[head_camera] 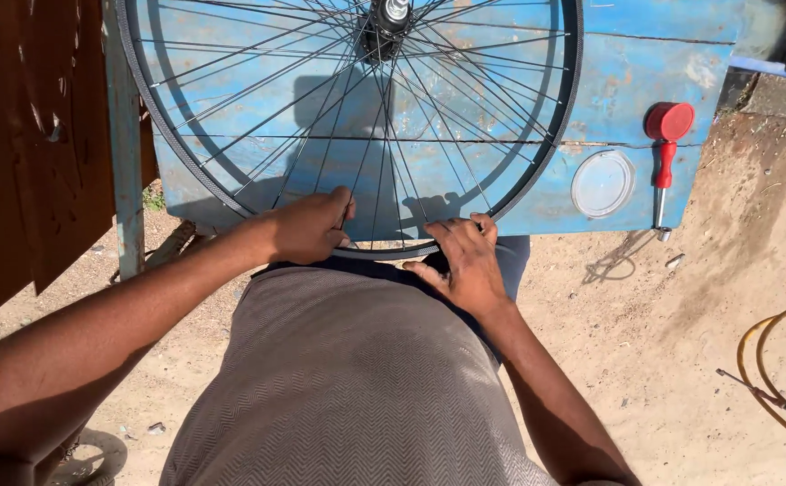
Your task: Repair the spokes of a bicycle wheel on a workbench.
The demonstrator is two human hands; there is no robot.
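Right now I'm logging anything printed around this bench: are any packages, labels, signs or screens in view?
None that can be made out.
Nearest thing: a plain round whitish lid on the blue table, beside a red-handled tool; no label visible on either.

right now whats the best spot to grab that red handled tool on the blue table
Grip the red-handled tool by its narrow red shaft below the wide knob, coming from above: it lies flat on the blue table, metal tip toward you, beside the round lid.
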